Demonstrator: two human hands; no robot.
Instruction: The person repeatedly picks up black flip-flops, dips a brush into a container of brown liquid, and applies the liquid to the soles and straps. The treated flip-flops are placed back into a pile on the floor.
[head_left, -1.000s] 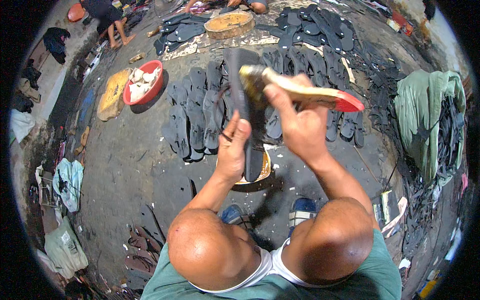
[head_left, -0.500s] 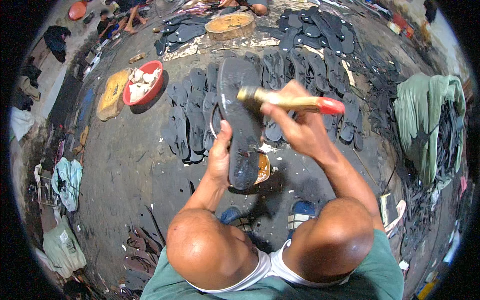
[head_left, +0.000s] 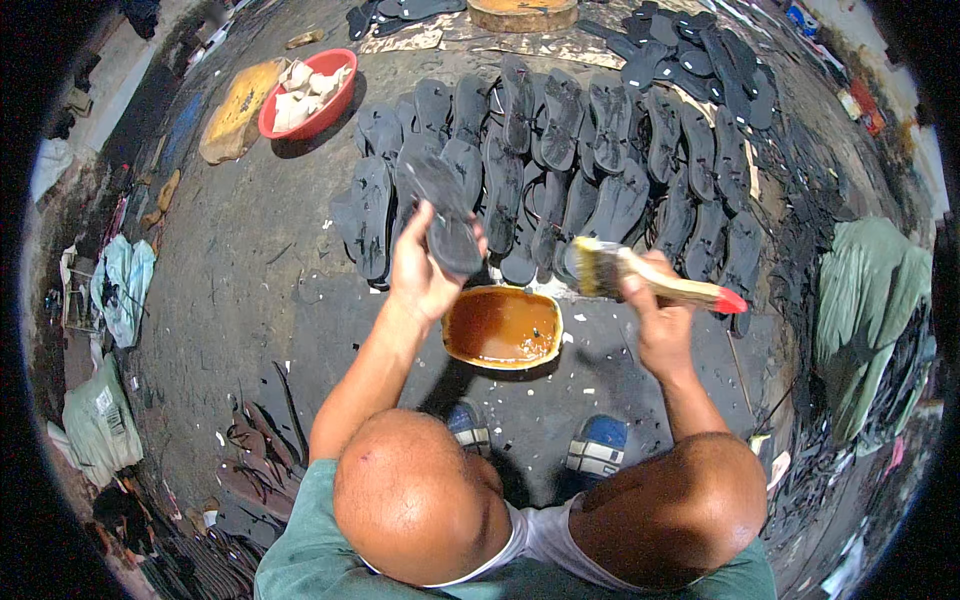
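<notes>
My left hand (head_left: 422,272) is wrapped round a black rubber sandal (head_left: 447,222), held tilted above the near left end of the sandal rows. In my right hand (head_left: 662,325) is a flat paintbrush (head_left: 685,291) with a pale wooden handle, a red tip and bristles pointing left. The bristles are smeared by motion and apart from the sandal. Between and below the hands, a shallow tub (head_left: 558,332) of glossy brown liquid, looking like glue, sits on the floor.
Rows of black sandals (head_left: 560,120) lie just beyond my hands. A red basin (head_left: 342,98) with whitish pieces stands left, beside a wooden block (head_left: 232,125). Another round block (head_left: 522,14) and piled soles (head_left: 690,60) lie farther back. Green cloth (head_left: 865,300) hangs at right.
The brush has come away from the sandal toward the right and down. My left hand has moved left and tipped the sandal, so the tub is now uncovered. The view has shifted nearer.
</notes>
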